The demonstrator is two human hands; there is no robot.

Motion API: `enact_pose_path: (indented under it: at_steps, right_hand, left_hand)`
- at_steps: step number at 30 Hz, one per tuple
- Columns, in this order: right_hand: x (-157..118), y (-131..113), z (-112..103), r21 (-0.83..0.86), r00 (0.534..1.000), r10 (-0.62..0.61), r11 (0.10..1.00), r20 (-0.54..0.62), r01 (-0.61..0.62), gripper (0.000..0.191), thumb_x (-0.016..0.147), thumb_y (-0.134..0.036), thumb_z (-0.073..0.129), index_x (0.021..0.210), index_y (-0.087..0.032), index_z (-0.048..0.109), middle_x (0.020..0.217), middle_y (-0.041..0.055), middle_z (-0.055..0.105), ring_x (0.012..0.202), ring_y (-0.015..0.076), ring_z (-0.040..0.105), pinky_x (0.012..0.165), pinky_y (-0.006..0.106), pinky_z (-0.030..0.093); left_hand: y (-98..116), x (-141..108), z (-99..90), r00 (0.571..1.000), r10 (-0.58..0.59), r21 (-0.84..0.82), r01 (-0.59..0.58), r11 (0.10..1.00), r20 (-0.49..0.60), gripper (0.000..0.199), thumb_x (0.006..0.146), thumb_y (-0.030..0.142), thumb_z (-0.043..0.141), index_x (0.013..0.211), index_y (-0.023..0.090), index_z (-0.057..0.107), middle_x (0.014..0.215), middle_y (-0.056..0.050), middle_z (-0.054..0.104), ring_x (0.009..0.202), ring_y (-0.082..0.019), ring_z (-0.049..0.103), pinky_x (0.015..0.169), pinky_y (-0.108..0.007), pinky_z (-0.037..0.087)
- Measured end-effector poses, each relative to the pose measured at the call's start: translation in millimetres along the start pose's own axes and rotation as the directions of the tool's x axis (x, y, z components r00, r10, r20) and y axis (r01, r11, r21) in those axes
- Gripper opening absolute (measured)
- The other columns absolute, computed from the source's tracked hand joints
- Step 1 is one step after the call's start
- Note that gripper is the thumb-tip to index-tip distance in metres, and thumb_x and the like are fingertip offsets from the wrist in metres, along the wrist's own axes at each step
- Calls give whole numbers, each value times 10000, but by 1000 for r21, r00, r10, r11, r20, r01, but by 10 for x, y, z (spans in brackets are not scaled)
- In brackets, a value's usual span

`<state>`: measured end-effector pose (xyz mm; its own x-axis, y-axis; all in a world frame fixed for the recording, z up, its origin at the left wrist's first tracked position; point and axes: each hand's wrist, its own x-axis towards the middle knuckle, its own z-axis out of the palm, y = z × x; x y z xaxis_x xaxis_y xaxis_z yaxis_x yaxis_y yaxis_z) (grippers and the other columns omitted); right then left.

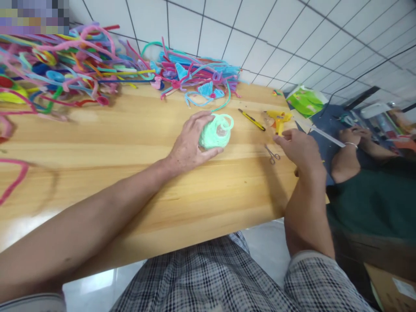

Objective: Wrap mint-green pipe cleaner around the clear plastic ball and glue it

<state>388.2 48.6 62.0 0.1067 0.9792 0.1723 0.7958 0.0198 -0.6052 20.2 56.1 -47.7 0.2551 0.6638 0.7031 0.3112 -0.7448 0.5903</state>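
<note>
My left hand (191, 143) is wrapped around a mint-green bundle of fuzzy pipe cleaner (212, 136), wound into a rounded shape with a loop standing up at its top. A pale, see-through spot shows in the middle of the bundle. At the right, my right hand (300, 147) has its thumb and fingertips at the lower end of the handle of a yellow hot glue gun (278, 118), which lies on the table. Just left of that hand is a small pair of scissors (272, 155). A yellow utility knife (251, 120) lies between the bundle and the glue gun.
Colourful pipe cleaners (78, 65) are heaped at the back left, with a blue and pink pile (201, 71) beside them. A green packet (305, 102) sits at the back right. Another person's hands (354, 135) rest at the far right. A tiled wall (247, 34) stands behind.
</note>
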Motion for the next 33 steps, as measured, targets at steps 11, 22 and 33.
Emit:
enact_pose_path:
  at_steps: [11, 22, 33]
  right_hand:
    - [-113, -1497, 713, 242, 911, -391, 904, 133, 353, 255, 1001, -578, 796, 1057, -330, 818, 1049, 20, 842, 975, 254, 751, 926, 441, 648]
    - [-152, -1169, 915, 474, 938, -308, 858, 161, 201, 393, 892, -574, 931, 793, -267, 706, 742, -10, 737, 657, 163, 654, 615, 338, 546]
    - [-162, -1106, 959, 458, 951, -265, 873, 159, 167, 224, 913, -283, 880, 777, -263, 704, 728, -20, 738, 652, 155, 668, 610, 323, 550]
  left_hand:
    - [85, 21, -82, 999, 6, 4, -7, 1000, 43, 516, 1175, 569, 509, 1589, 261, 515, 1635, -166, 622, 1580, -340, 590, 1334, -630, 501]
    - [178, 43, -109, 999, 11, 11, -12, 1000, 44, 456, 1137, 498, 595, 1526, 265, 545, 1574, -149, 668, 1550, -326, 611, 1321, -577, 506]
    - [169, 40, -72, 1000, 11, -11, -11, 1000, -10, 411, 1155, 528, 575, 1485, 284, 571, 1540, -150, 684, 1512, -317, 643, 1289, -567, 541]
